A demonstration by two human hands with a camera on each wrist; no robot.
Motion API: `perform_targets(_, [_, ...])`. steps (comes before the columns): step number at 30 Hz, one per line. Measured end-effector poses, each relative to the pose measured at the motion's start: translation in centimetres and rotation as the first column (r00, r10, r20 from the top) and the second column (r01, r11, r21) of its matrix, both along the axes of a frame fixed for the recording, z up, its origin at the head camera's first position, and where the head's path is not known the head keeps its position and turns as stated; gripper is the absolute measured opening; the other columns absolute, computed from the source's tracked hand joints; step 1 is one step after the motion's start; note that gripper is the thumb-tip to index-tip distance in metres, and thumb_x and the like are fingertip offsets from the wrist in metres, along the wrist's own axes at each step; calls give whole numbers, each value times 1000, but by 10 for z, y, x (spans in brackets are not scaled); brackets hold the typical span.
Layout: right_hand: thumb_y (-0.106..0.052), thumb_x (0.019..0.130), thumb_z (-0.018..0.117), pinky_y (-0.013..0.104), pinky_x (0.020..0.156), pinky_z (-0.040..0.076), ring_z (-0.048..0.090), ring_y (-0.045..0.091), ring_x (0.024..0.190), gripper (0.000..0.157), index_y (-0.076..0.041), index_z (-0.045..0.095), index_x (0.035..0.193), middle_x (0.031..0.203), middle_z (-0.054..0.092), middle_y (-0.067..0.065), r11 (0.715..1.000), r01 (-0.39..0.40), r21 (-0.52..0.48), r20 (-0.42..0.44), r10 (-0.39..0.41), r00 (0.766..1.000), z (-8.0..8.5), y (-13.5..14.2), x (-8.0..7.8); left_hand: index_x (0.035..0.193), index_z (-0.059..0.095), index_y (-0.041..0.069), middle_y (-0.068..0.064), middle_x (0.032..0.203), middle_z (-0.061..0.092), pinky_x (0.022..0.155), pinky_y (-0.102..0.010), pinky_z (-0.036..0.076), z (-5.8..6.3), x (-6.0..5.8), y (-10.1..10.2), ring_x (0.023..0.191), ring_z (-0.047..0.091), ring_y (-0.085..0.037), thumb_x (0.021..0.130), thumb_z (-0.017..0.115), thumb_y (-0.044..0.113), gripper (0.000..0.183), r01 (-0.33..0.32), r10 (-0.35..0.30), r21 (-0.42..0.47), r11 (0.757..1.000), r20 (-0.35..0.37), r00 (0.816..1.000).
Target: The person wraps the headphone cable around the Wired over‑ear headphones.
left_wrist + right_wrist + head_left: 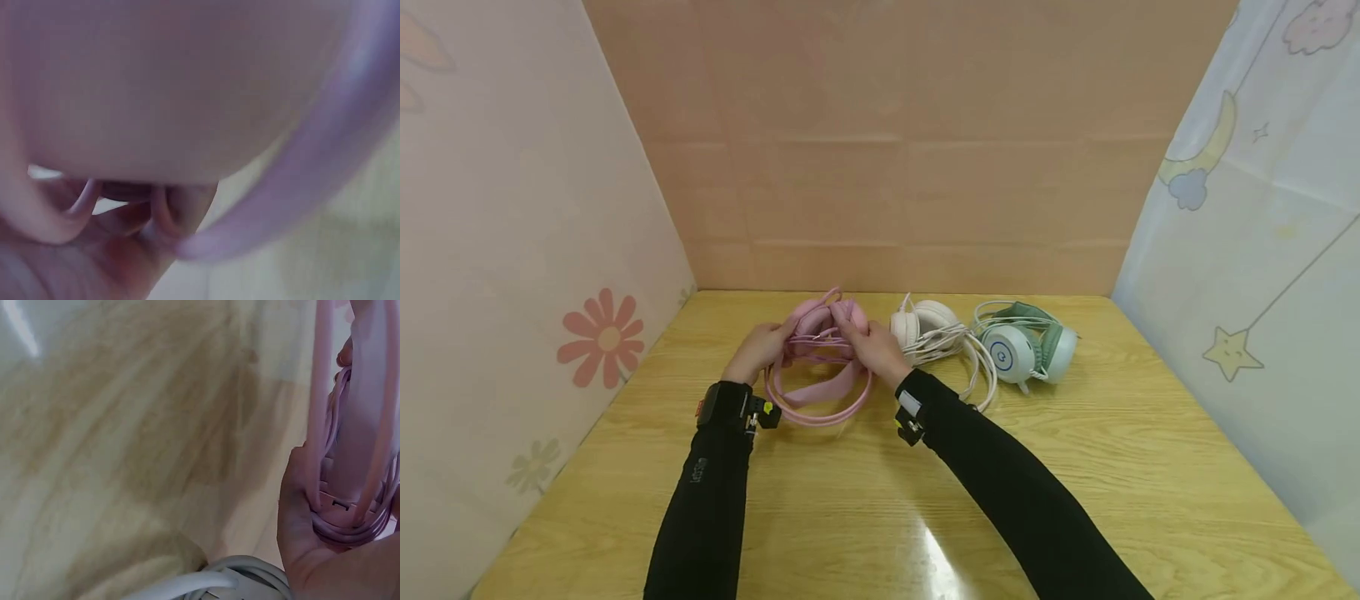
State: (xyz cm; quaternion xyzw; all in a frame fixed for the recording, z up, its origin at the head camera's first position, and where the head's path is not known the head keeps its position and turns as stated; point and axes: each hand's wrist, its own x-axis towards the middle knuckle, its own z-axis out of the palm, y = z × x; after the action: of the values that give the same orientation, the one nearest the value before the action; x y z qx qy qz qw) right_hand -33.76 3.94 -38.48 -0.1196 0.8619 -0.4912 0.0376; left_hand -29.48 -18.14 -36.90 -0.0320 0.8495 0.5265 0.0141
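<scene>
Pink headphones (823, 390) are held between both hands at the back of the table, headband loop toward the person and ear cups at the far side. My left hand (763, 350) grips the left ear cup side; in the left wrist view its fingers (125, 256) curl below the blurred pink band (175, 94). With the thumb over the top, my right hand (876, 346) grips the right ear cup. The pink cable (820, 341) runs in loops across and around the cups. In the right wrist view, the wound cable (350, 534) passes under the headband (365, 412) beside the right hand (300, 537).
Just right of the right hand lie white headphones (936, 315) with a loose bundle of white cable (988, 371). Green and white headphones (1011, 354) lie beside them, cable wrapped round. A brown panel (910, 167) rises behind the wooden table (850, 517), with patterned sheets at both sides.
</scene>
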Motion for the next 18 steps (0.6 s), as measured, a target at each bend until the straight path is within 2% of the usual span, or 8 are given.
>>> perform_targets(3, [-63, 99, 50, 34, 71, 51, 64, 28, 93, 68, 1, 63, 119, 109, 66, 16, 999, 13, 39, -22, -12, 1000, -5, -4, 1, 113, 60, -8, -14, 94, 60, 72, -28, 49, -4, -1, -5, 84, 61, -23, 109, 38, 46, 58, 41, -41, 3, 999, 30, 999])
perform_targets(8, [-65, 97, 51, 33, 68, 48, 63, 26, 89, 65, -3, 69, 106, 103, 69, 14, 996, 38, 83, -32, -35, 999, -14, -8, 2, 112, 58, -6, -17, 103, 56, 77, -30, 43, -8, -5, -10, 97, 56, -29, 111, 32, 42, 55, 107, -101, -93, 990, 76, 992])
perform_targets(12, [-69, 95, 51, 34, 70, 48, 63, 26, 89, 67, -5, 70, 104, 102, 70, 12, 992, 54, 115, -19, -52, 998, -18, -13, 3, 112, 60, -7, -19, 105, 60, 79, -32, 48, -9, -5, -16, 101, 60, -32, 112, 27, 41, 59, 194, -177, -142, 971, 129, 976])
perform_targets(15, [-71, 95, 48, 36, 76, 48, 62, 26, 93, 70, -6, 69, 109, 105, 69, 11, 989, 44, 140, -9, -43, 999, -19, -18, 2, 120, 59, -8, -23, 118, 61, 89, -40, 51, -5, -5, -22, 110, 60, -34, 112, 23, 40, 61, 254, -230, -150, 955, 165, 959])
perform_targets(18, [-70, 96, 46, 37, 77, 48, 62, 26, 93, 69, -6, 69, 111, 105, 69, 10, 987, 19, 161, -14, -17, 1000, -17, -21, 2, 129, 57, -7, -24, 131, 57, 98, -49, 47, -2, -5, -25, 121, 56, -36, 111, 24, 41, 61, 265, -238, -133, 955, 186, 953])
